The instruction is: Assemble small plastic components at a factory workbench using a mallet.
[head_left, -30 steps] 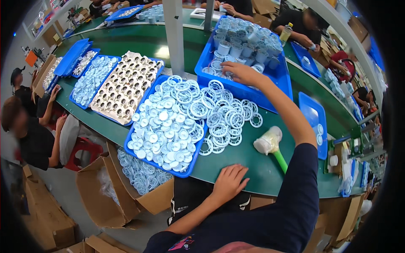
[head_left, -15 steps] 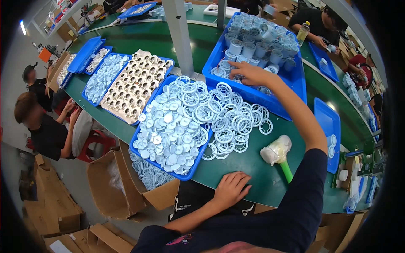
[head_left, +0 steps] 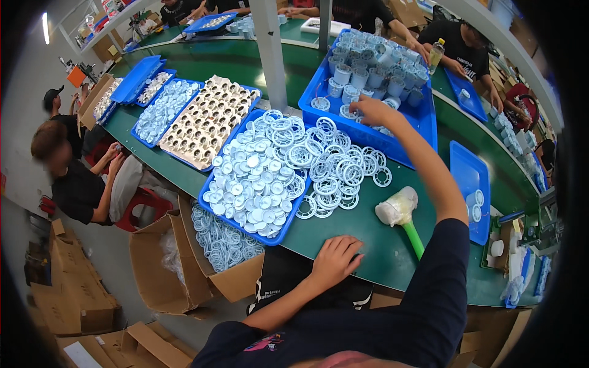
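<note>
Hands: right (head_left: 368, 110) clenched among blue-bin cups (head_left: 362, 76), left (head_left: 334, 260) released, flat on table (head_left: 368, 245).

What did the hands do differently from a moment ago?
Very little changed. The right hand stays stretched out over the near edge of the big blue bin of white cups; whether it holds anything cannot be told. The left hand stayed flat on the green table. The mallet and loose white rings lie where they were.
</note>
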Tool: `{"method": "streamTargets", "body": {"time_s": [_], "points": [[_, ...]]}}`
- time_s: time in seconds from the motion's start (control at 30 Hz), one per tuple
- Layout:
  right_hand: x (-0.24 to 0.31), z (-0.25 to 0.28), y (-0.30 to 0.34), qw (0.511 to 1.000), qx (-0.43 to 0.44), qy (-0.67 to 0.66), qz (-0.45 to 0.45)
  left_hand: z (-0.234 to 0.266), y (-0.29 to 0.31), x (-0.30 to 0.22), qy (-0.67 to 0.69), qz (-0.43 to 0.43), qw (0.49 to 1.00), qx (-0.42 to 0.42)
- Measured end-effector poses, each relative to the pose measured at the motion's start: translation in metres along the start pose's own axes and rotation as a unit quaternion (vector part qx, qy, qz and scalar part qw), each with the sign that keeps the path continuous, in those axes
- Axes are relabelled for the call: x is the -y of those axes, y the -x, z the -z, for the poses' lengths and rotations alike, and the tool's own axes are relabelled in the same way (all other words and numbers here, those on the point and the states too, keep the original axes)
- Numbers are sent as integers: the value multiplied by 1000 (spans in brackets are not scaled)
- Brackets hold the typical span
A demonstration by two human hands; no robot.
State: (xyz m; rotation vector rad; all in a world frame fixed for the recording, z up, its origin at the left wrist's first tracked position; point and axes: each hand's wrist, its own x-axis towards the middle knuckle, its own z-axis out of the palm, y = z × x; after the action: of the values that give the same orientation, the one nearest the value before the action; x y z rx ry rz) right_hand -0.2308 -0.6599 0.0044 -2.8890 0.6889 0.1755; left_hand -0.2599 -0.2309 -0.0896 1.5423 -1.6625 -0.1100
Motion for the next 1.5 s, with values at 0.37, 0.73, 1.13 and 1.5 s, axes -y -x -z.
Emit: {"method": "streamTargets", "body": {"time_s": [0.37,0.73,1.13,1.5], "points": [[1,21,32,989,-133,-16,-65,-3,9,2,36,-29,998,-35],[132,51,176,967,-229,-60,94,5,0,6,242,149,949,-137],[203,-62,307,968,-226,-109,20,19,5,9,138,88,986,14],[150,-150,365,885,-345,30,-311,27,14,17,108,60,992,28]]}}
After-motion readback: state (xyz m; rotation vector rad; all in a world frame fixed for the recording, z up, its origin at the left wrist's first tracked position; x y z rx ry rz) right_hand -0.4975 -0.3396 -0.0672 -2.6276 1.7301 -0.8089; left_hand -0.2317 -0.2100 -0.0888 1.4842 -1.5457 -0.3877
